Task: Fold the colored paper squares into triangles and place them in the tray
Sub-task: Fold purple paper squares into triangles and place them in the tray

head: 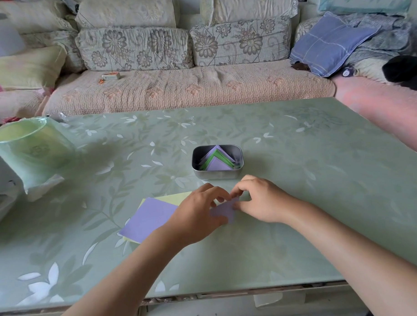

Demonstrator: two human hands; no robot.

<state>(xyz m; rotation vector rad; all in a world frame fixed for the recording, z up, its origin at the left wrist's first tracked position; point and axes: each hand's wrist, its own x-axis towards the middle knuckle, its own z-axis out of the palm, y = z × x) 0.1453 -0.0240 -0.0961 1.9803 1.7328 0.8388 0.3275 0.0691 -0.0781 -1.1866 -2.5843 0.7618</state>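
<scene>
The left hand (195, 215) and right hand (261, 201) are pinching a purple paper (224, 211) in closed grips; matching corners squarely before creasing is looking wise.

The left hand (195, 215) and right hand (261, 201) are bare. The left forearm (126, 274) and right forearm (347, 247) are uncovered along their entire visible length.
</scene>
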